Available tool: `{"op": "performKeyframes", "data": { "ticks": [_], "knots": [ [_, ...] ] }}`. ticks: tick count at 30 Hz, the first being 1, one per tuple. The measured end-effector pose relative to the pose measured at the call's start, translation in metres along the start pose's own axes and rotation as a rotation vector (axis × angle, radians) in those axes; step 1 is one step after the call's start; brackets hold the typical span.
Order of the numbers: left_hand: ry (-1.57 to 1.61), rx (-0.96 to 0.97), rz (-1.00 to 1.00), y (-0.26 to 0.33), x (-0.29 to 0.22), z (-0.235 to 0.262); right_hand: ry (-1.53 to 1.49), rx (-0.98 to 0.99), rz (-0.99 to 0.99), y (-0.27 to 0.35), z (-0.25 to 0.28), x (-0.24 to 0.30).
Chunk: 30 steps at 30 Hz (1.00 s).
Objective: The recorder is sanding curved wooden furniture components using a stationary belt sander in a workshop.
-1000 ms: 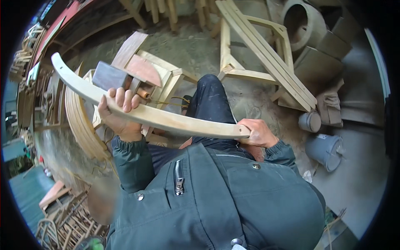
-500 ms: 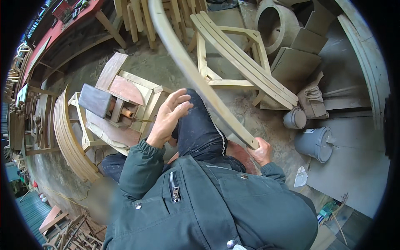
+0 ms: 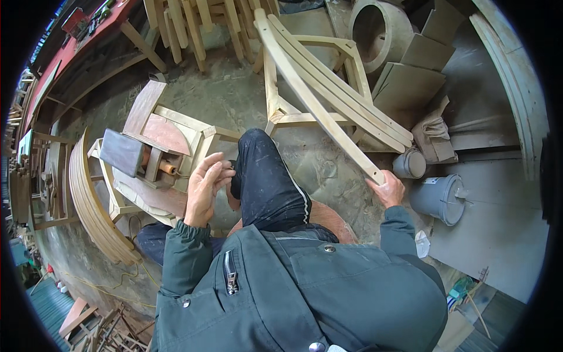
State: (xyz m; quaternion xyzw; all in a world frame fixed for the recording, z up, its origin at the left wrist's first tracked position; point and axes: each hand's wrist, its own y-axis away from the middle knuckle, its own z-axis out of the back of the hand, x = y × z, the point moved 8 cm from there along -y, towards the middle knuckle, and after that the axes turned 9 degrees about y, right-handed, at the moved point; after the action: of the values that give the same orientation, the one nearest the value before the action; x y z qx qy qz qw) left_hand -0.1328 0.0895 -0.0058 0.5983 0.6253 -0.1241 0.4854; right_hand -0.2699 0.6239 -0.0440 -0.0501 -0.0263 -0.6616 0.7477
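My right hand (image 3: 388,189) grips the near end of a curved wooden slat (image 3: 314,105). The slat slants away to the far left, its far end over or against the stack of similar curved slats (image 3: 346,94); I cannot tell if they touch. That stack lies across a pale wooden frame (image 3: 271,82). My left hand (image 3: 206,186) is raised beside my knee, holding nothing, its fingers apart and slightly bent. Left of it, a sander-like tool with a grey block (image 3: 122,154) and an orange part rests on a wooden frame with pinkish boards (image 3: 166,134).
A bundle of curved strips (image 3: 94,199) stands at the left. On the right are a grey lidded bucket (image 3: 437,199), a smaller pail (image 3: 409,163) and a crumpled paper sack (image 3: 434,132). A red-topped bench (image 3: 105,26) runs along the far left; a yellow cord (image 3: 111,287) crosses the floor.
The held slat has swung right and away from me, toward the stack, with my right hand moving right. My left hand has drawn back left and lower.
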Motion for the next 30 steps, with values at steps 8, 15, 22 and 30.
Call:
{"op": "performKeyframes", "data": {
  "ticks": [8, 15, 22, 30],
  "knots": [
    [-0.059, -0.099, 0.03, 0.013, 0.013, 0.017, -0.025, 0.106, 0.042, -0.068, -0.066, -0.004],
    [-0.109, -0.186, 0.053, 0.02, 0.02, 0.028, 0.04, -0.269, 0.081, -0.115, -0.087, -0.039],
    [-0.102, -0.123, 0.112, 0.012, 0.03, 0.013, 0.099, -0.26, -0.054, -0.115, -0.098, -0.041],
    [-0.134, -0.174, 0.136, 0.014, 0.022, -0.001, 0.019, -0.311, 0.238, -0.165, -0.116, 0.097]
  ]
}}
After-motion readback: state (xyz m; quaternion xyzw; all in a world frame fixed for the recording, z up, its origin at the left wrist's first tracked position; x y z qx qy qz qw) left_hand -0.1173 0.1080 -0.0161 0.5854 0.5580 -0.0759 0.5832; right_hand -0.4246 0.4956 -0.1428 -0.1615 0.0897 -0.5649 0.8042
